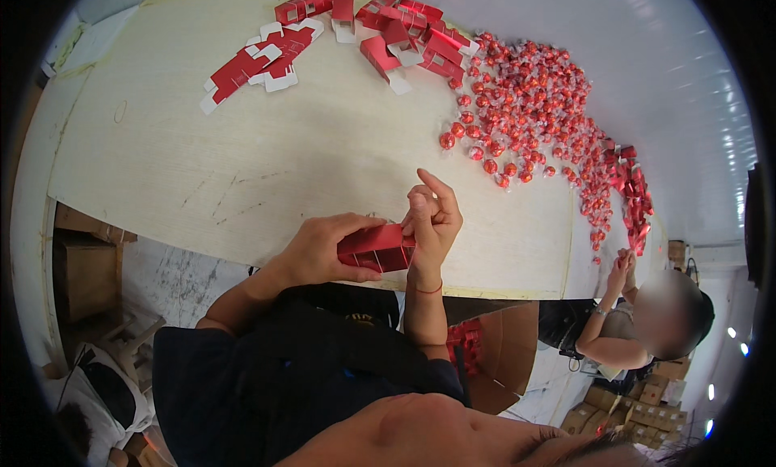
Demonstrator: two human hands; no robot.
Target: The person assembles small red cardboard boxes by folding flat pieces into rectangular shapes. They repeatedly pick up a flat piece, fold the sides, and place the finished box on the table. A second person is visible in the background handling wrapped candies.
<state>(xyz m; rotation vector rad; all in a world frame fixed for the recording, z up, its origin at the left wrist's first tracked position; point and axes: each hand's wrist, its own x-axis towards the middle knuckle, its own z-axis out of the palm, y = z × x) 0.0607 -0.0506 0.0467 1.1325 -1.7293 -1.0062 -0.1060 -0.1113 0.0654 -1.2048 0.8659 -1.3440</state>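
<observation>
My left hand [317,247] grips a small red cardboard box [377,252] at the table's near edge, thumb below and fingers along the top. At the box's right end is my right hand [435,231], its lower fingers curled against the box and one finger raised. A bit of clear wrapper seems to show at the box's upper side, partly hidden by my hands. Beyond lie red flattened boxes [236,72], several folded red boxes [400,38] and a big heap of red candies in clear twist wrappers [537,91].
The pale table [162,160] curves around in front of me. At its far right, a co-worker [618,338] has both hands over the edge, near a pile of red boxes [634,194]. A cardboard carton [508,350] with red items stands beside me. Brown cartons [647,410] are stacked behind the co-worker.
</observation>
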